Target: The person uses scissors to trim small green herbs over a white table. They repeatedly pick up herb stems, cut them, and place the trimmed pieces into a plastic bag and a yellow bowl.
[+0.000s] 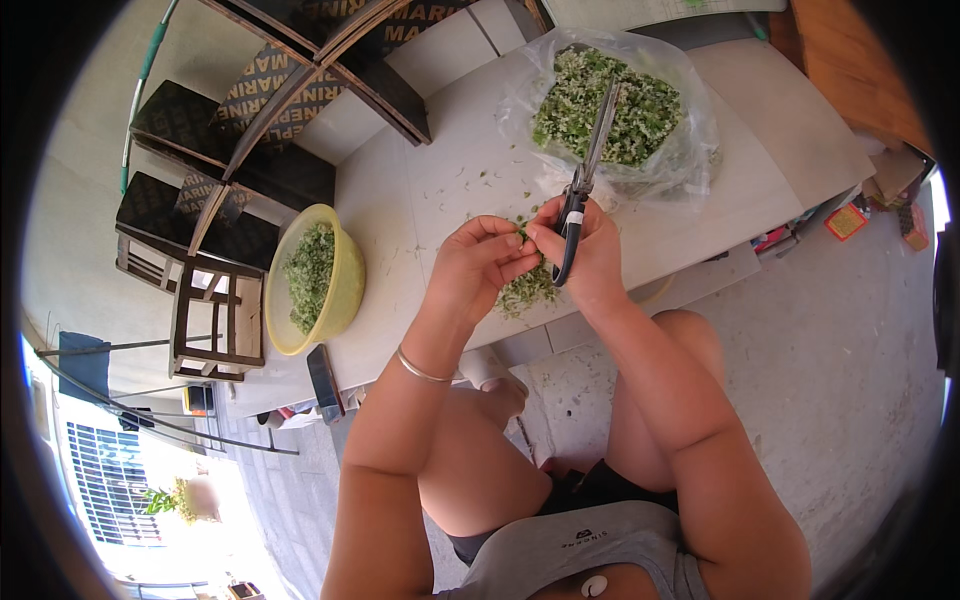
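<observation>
My left hand is raised over the table, its thumb and fingers pinched on a small green sprig. The fingertips of my right hand meet it at the same sprig. Black-handled scissors rest in my right hand, blades pointing away from me towards a clear plastic bag. Heaped in that bag are green and white flower clusters. Below my hands, near the table's front edge, lies a small pile of cut greenery, partly hidden by them.
A yellow plastic bowl of greenery stands at the left, with a phone close by at the table edge. Loose bits are scattered over the white table. Dark plywood shelving rises behind, and wooden stools stand farther left.
</observation>
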Demonstrator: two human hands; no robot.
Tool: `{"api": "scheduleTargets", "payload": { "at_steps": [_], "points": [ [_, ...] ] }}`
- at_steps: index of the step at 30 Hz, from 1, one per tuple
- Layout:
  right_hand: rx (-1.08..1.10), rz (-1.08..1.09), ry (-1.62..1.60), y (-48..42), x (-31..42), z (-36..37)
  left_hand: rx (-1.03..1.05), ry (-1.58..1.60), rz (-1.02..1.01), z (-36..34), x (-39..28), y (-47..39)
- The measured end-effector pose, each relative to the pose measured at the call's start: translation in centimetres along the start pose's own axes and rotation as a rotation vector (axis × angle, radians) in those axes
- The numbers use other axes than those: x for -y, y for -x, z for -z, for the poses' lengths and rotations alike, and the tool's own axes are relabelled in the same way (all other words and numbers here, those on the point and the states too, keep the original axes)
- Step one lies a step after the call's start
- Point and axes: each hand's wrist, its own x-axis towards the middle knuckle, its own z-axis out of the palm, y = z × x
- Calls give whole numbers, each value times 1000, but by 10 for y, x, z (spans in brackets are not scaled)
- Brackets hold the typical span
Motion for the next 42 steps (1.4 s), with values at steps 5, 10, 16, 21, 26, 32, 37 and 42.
{"api": "scheduleTargets", "payload": {
  "at_steps": [5,10,16,21,26,32,37,42],
  "points": [
    [102,-36,249,-8,0,13,-85,23,-129,10,-12,-2],
    [326,184,941,-3,15,14,-113,57,-252,21,-29,4],
    [377,335,1128,4,11,11,-71,95,-284,23,-28,6],
    [277,496,1238,8,14,12,-99,63,-285,17,-30,9],
    [310,452,1232,7,10,13,-141,1,-315,7,-34,13],
    [349,415,1217,7,12,12,-113,-47,-360,14,-34,10],
    [386,329,1211,8,15,9,-111,28,-311,22,-36,11],
    [390,327,1183,9,8,14,-159,45,-375,33,-43,7]
  ]
}}
